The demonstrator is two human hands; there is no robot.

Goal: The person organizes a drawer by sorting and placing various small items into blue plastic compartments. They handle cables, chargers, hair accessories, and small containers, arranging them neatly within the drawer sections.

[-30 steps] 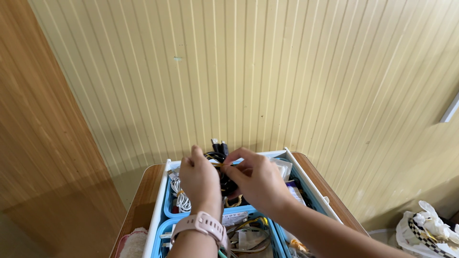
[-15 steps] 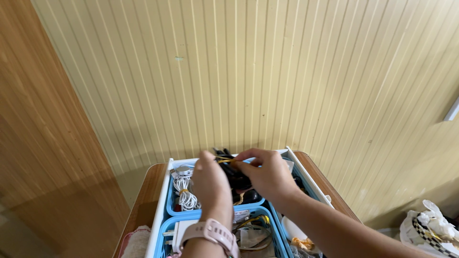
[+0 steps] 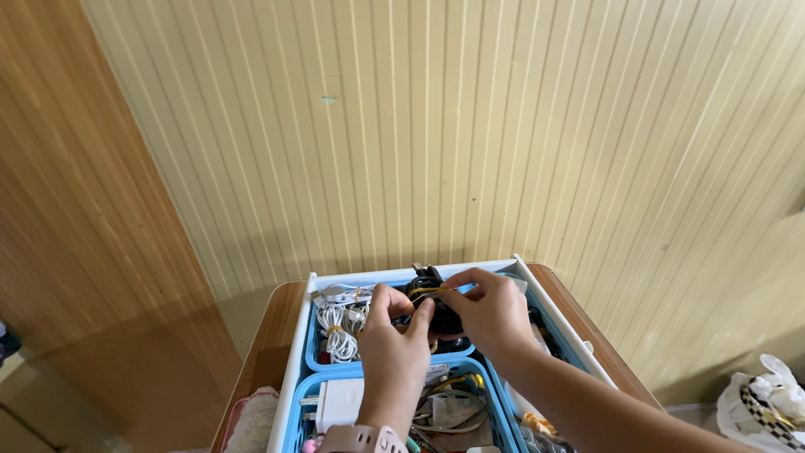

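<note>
Both hands, left (image 3: pixel 392 346) and right (image 3: pixel 490 312), grip clamped on black cable bundle (image 3: pixel 429 304) | bundle mostly hidden

White crumpled plastic bag (image 3: pixel 767 403) with a black-and-white chequered patch, lower right corner of the frame; no labels, signs or screens showed

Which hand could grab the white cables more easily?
Probably the left hand. It sits right beside the bundled white cables in the blue plastic basket; the right hand is farther away, past the black coiled cable both hands pinch.
</note>
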